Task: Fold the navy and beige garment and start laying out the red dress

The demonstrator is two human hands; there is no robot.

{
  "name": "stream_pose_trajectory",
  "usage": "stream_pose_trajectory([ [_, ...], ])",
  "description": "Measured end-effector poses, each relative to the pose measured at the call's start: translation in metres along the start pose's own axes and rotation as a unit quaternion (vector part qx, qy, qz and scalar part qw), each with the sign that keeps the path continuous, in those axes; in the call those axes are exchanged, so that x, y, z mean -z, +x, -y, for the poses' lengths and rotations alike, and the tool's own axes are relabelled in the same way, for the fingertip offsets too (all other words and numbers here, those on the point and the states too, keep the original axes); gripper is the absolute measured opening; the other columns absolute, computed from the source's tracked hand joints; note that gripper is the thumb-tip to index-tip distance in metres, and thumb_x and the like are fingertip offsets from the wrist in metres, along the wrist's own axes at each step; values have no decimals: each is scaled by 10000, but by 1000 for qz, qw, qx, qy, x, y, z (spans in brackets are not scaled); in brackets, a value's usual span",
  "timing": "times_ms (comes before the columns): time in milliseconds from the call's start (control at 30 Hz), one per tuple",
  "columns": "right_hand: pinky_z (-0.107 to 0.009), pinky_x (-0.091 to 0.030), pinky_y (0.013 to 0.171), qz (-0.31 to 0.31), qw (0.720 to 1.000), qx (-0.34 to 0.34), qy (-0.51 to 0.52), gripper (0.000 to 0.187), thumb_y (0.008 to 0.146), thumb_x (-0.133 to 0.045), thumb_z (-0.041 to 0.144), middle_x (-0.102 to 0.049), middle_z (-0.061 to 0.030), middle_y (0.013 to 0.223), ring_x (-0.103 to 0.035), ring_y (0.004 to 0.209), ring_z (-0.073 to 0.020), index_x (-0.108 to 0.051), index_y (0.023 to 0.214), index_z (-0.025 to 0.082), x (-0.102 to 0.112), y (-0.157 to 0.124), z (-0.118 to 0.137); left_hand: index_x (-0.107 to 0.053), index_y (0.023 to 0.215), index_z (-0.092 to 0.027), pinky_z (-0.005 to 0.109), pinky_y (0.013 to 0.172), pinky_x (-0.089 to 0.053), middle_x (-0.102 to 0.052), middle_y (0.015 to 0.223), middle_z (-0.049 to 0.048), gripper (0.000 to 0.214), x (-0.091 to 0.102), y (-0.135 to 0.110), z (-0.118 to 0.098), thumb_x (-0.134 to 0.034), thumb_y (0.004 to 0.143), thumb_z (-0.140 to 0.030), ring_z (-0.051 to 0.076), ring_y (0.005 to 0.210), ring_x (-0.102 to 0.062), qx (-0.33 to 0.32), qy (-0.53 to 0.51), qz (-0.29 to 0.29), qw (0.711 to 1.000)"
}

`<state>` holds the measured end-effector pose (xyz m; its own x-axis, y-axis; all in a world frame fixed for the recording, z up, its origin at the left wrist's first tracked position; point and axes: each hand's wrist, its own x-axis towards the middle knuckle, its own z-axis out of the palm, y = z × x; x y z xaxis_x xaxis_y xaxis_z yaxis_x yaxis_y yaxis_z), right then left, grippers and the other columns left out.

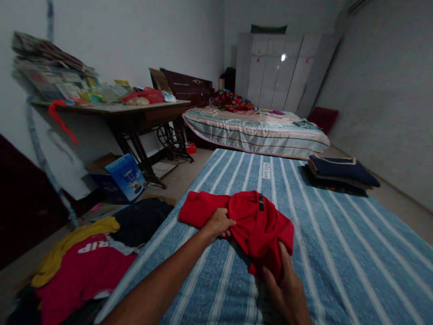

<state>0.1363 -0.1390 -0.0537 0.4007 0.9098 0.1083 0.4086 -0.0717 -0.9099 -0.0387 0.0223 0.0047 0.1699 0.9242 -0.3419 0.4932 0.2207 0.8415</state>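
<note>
A red garment (pixel 260 225) with a small black label near its upper edge lies bunched on the blue-and-white striped bed cover (pixel 216 280). Its left part is folded flat, while the right part is crumpled and partly raised. My left hand (pixel 219 222) is closed on the cloth near the middle, thumb pointing right. At the near right corner, my right hand (pixel 287 282) grips the fabric between thumb and fingers. Some fingertips of both hands are hidden by the cloth.
Folded dark clothes (pixel 341 174) are stacked at the bed's right edge. Loose clothes (pixel 91 266) lie in a pile at the left, beside a blue box (pixel 126 178). A sewing-machine table (pixel 111 108) stands against the left wall; another bed (pixel 257 131) is beyond.
</note>
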Motion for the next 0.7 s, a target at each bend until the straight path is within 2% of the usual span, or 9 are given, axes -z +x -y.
stream_pose_trajectory([
  [100, -375, -520, 851, 9, 998, -8, 62, 564, 711, -584, 429, -671, -120, 1135, -633, 1026, -307, -609, 1200, 149, 17, 22, 1, -526, 695, -154, 152, 353, -330, -535, 492, -47, 58, 10, -2, -8, -581, 682, -142, 77, 373, -487, -32, -15, -28, 999],
  [200, -334, -543, 789, -22, 984, -71, 162, 508, 657, -673, 432, -706, -72, 1039, -655, 951, -278, -661, 1094, 171, 48, 42, 12, -545, 700, -159, 155, 355, -353, -531, 538, -59, 46, 38, -6, -25, -572, 668, -179, 70, 394, -474, -103, -65, -108, 987],
  [267, -296, -556, 692, -44, 966, -105, 234, 498, 656, -719, 423, -715, -48, 975, -672, 834, -238, -652, 1086, 179, 74, 52, 23, -581, 771, -162, 158, 383, -394, -568, 597, -53, 127, 60, -11, -40, -581, 668, -236, 81, 448, -518, -151, -104, -163, 969],
  [333, -264, -551, 602, -76, 948, -121, 284, 499, 635, -766, 399, -716, -30, 910, -669, 723, -204, -645, 1072, 190, 99, 60, 34, -610, 854, -162, 162, 401, -422, -614, 659, -39, 225, 81, -20, -57, -601, 657, -271, 91, 484, -555, -207, -153, -224, 940],
  [400, -244, -544, 570, -104, 936, -113, 316, 500, 595, -803, 364, -712, -25, 878, -663, 683, -189, -649, 1041, 197, 121, 65, 42, -619, 921, -162, 153, 358, -390, -628, 669, -35, 298, 98, -34, -71, -616, 645, -275, 91, 452, -551, -248, -178, -278, 911],
  [467, -234, -531, 528, -109, 930, -112, 333, 508, 551, -825, 334, -705, -21, 845, -653, 640, -182, -653, 1015, 220, 138, 65, 46, -611, 977, -161, 147, 311, -342, -622, 639, -37, 343, 109, -48, -80, -610, 650, -265, 94, 402, -542, -262, -182, -308, 896],
  [567, -282, -522, 488, -65, 927, -163, 330, 532, 491, -840, 314, -695, -38, 820, -637, 583, -204, -656, 987, 261, 157, 58, 44, -600, 978, -154, 147, 292, -327, -609, 579, -34, 334, 120, -65, -82, -605, 656, -243, 110, 369, -549, -254, -167, -304, 903],
  [633, -359, -511, 456, -26, 922, -231, 309, 515, 402, -847, 320, -680, -79, 768, -620, 524, -247, -674, 883, 260, 166, 49, 36, -603, 955, -152, 156, 294, -343, -593, 527, -35, 313, 126, -73, -77, -626, 658, -247, 114, 342, -532, -229, -156, -251, 927],
  [700, -410, -478, 421, -4, 916, -264, 300, 447, 340, -830, 333, -647, -113, 702, -593, 473, -275, -673, 753, 264, 174, 43, 27, -620, 948, -154, 170, 302, -362, -596, 516, -30, 318, 132, -78, -72, -665, 651, -257, 108, 325, -505, -193, -153, -176, 953],
])
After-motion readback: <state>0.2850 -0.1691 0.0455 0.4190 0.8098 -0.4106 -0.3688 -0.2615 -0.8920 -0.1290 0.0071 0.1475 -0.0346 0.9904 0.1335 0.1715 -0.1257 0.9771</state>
